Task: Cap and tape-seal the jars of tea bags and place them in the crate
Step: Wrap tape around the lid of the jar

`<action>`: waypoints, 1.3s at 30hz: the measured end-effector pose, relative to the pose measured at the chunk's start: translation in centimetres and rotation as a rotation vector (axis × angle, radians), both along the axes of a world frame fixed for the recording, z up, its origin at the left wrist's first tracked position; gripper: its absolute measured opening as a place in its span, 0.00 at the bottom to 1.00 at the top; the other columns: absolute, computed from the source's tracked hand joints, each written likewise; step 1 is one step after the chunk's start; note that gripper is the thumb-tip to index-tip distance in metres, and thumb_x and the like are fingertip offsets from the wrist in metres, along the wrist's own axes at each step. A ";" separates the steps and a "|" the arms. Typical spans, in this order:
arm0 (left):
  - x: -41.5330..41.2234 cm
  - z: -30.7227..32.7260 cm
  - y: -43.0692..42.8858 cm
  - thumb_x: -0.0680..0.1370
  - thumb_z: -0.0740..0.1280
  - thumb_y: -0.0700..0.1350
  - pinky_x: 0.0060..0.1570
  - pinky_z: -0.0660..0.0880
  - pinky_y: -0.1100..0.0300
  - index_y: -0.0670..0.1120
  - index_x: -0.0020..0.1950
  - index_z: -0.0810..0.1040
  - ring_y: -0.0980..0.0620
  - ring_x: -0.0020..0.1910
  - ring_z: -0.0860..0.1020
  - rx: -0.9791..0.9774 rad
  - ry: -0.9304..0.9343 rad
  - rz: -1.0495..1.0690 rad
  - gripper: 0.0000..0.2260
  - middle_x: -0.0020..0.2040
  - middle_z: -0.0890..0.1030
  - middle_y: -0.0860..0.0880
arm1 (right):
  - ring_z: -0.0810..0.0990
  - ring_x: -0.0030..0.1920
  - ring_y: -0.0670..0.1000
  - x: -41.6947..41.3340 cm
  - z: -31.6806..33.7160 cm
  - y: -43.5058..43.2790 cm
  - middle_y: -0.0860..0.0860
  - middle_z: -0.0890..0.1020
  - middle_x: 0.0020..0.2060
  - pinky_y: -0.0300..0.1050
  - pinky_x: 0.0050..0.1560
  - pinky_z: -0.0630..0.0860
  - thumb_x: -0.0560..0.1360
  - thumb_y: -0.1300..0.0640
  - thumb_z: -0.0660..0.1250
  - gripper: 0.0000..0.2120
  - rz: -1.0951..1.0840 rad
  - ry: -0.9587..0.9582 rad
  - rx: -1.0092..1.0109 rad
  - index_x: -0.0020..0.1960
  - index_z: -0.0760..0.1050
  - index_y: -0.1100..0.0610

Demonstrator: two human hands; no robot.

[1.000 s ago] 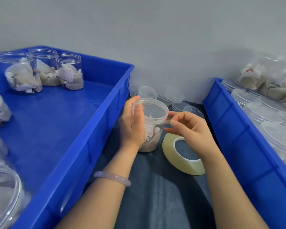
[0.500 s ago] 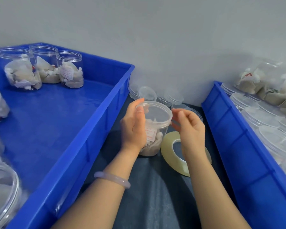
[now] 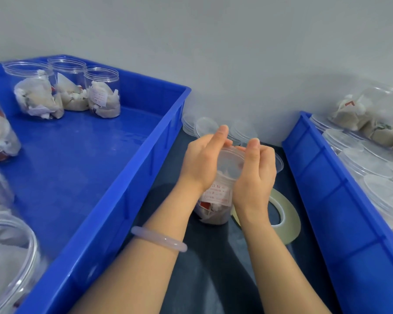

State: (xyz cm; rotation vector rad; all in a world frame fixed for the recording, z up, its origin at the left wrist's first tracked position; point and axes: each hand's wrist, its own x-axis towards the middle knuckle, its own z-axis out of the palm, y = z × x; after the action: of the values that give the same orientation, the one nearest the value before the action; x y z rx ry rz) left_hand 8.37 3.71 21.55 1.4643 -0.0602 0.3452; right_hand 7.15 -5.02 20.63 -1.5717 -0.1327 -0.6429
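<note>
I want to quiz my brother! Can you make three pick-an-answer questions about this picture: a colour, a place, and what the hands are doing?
1. What colour are the left crate and the right crate? A red. B blue. C green.
2. Where is the tape roll? A flat on the dark cloth beside the jar. B on the jar's lid. C inside the left crate.
3. What are the left hand and the right hand doing? A lying flat on the cloth. B lifting the tape roll. C holding the jar between them.
Answers: 1 B, their walls are blue. 2 A, it lies by the right wrist. 3 C, fingers curl round the jar.
</note>
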 end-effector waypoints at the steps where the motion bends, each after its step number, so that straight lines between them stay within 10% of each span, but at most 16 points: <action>1: 0.1 0.2 0.4 0.71 0.58 0.65 0.60 0.74 0.52 0.49 0.44 0.83 0.55 0.50 0.80 0.013 0.032 -0.049 0.22 0.45 0.84 0.53 | 0.74 0.36 0.35 0.1 0.1 -0.2 0.40 0.75 0.35 0.29 0.39 0.70 0.76 0.43 0.56 0.14 0.022 0.017 -0.011 0.42 0.69 0.53; 8: -0.3 0.6 0.5 0.73 0.58 0.62 0.57 0.75 0.52 0.43 0.43 0.82 0.54 0.48 0.81 0.028 -0.063 0.040 0.24 0.44 0.85 0.51 | 0.69 0.63 0.32 0.4 0.8 -1.1 0.43 0.67 0.71 0.21 0.52 0.65 0.71 0.29 0.55 0.37 0.244 0.194 -0.028 0.74 0.59 0.47; 12: -0.3 0.4 1.0 0.73 0.60 0.59 0.62 0.72 0.42 0.40 0.43 0.78 0.41 0.53 0.80 -0.090 -0.036 -0.177 0.22 0.45 0.85 0.42 | 0.74 0.64 0.43 0.4 0.9 -1.7 0.46 0.76 0.65 0.43 0.66 0.68 0.64 0.27 0.56 0.40 0.292 0.226 0.078 0.72 0.64 0.44; 15: -0.4 0.5 0.4 0.73 0.58 0.61 0.57 0.74 0.52 0.46 0.41 0.80 0.52 0.50 0.81 -0.045 -0.038 -0.164 0.20 0.43 0.85 0.52 | 0.76 0.63 0.47 0.6 1.4 -2.7 0.50 0.78 0.63 0.55 0.69 0.67 0.67 0.30 0.54 0.33 0.372 0.307 0.143 0.67 0.70 0.44; 19: -0.3 0.8 -0.3 0.79 0.53 0.61 0.40 0.70 0.63 0.50 0.32 0.78 0.63 0.37 0.77 0.006 -0.059 0.402 0.24 0.31 0.80 0.59 | 0.81 0.47 0.40 0.5 1.1 -2.0 0.45 0.85 0.44 0.38 0.52 0.74 0.77 0.37 0.51 0.23 0.138 0.212 0.062 0.47 0.80 0.50; 24: -0.7 0.4 -2.4 0.71 0.54 0.67 0.45 0.69 0.66 0.54 0.46 0.76 0.61 0.48 0.76 0.144 -0.037 0.230 0.21 0.45 0.79 0.58 | 0.74 0.40 0.29 0.0 0.8 -0.2 0.38 0.76 0.42 0.24 0.41 0.68 0.75 0.38 0.49 0.16 0.016 0.145 0.022 0.45 0.71 0.44; 28: -0.4 0.1 -0.3 0.73 0.58 0.60 0.54 0.74 0.54 0.48 0.46 0.77 0.48 0.51 0.80 -0.101 -0.051 -0.019 0.18 0.46 0.83 0.46 | 0.79 0.40 0.42 1.5 1.2 -2.6 0.44 0.80 0.35 0.43 0.48 0.74 0.78 0.37 0.50 0.21 -0.006 0.240 0.125 0.49 0.75 0.48; 30: -0.5 0.3 -0.1 0.73 0.58 0.61 0.53 0.74 0.56 0.47 0.48 0.79 0.50 0.50 0.80 -0.044 -0.009 -0.136 0.20 0.48 0.83 0.45 | 0.82 0.51 0.49 1.5 1.0 -3.1 0.47 0.83 0.46 0.52 0.57 0.76 0.77 0.34 0.52 0.23 0.165 0.315 0.189 0.56 0.75 0.48; 34: -0.3 0.3 -0.5 0.81 0.56 0.58 0.43 0.72 0.57 0.46 0.41 0.78 0.54 0.40 0.78 -0.070 0.025 0.415 0.20 0.37 0.80 0.52 | 0.81 0.56 0.48 0.7 0.9 -2.8 0.48 0.83 0.56 0.48 0.60 0.74 0.70 0.29 0.56 0.28 0.333 0.369 0.125 0.57 0.78 0.45; 39: -0.4 0.5 -1.8 0.73 0.52 0.69 0.45 0.72 0.69 0.51 0.42 0.80 0.68 0.42 0.76 0.031 0.083 0.153 0.26 0.39 0.80 0.61 | 0.80 0.43 0.37 0.0 0.1 -0.3 0.41 0.84 0.40 0.31 0.46 0.74 0.79 0.45 0.54 0.15 -0.038 0.113 0.196 0.45 0.78 0.48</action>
State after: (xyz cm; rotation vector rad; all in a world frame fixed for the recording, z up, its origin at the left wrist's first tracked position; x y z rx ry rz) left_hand 8.02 1.94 22.08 1.5165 0.1146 0.4090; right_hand 7.15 -5.36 20.71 -1.4203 0.0440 -0.5773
